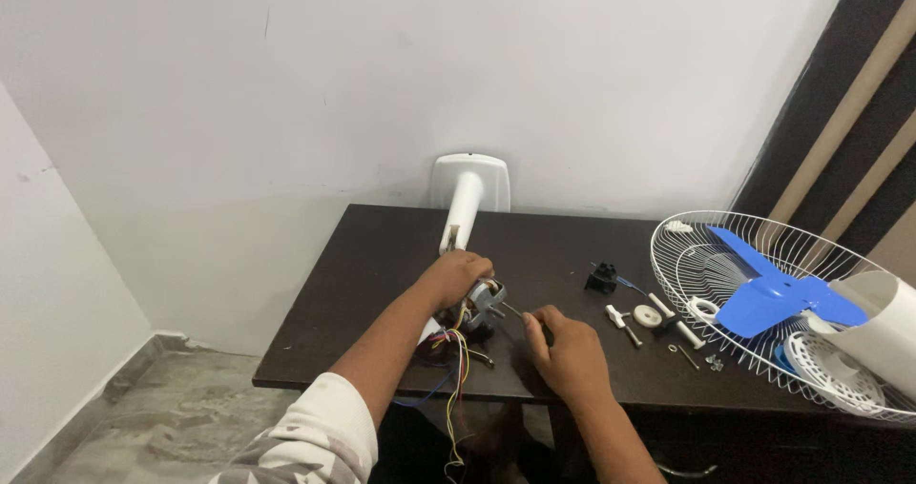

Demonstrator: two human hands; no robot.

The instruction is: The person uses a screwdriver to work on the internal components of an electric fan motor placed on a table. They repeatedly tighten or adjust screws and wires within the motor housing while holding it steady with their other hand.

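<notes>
My left hand grips a small fan motor lying on the dark wooden table, with coloured wires trailing from it over the front edge. My right hand holds a thin screwdriver whose metal tip points at the motor's right side. The white fan stand lies behind the motor, its base against the wall.
A white wire fan guard with a blue blade and a white housing rests on the table's right end. Small parts lie between: a black piece, white knobs, screws. A tiled floor is at the left.
</notes>
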